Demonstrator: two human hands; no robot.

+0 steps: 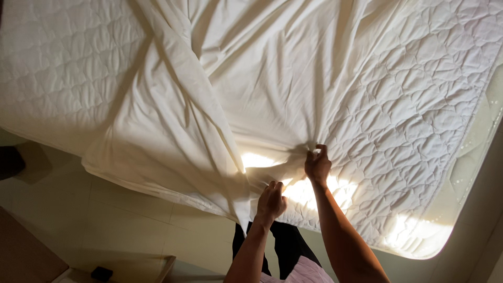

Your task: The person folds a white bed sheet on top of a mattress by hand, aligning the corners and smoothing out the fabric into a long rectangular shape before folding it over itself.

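A plain white sheet [209, 105] lies crumpled across a quilted white mattress [414, 105]. My left hand [271, 200] is closed on a fold of the sheet near the mattress's front edge. My right hand [317, 163] pinches the sheet's edge a little further in, where the fabric gathers into creases. Part of the sheet hangs over the mattress's side at the left. A patch of sunlight falls on the fabric between and beside my hands.
Pale tiled floor [105, 220] shows below the bed. A wooden piece of furniture [26, 251] sits at the bottom left, with a small dark object [101, 273] near it. The mattress's rounded corner [445, 236] is at the bottom right. My dark trousers [285, 246] stand against the bed edge.
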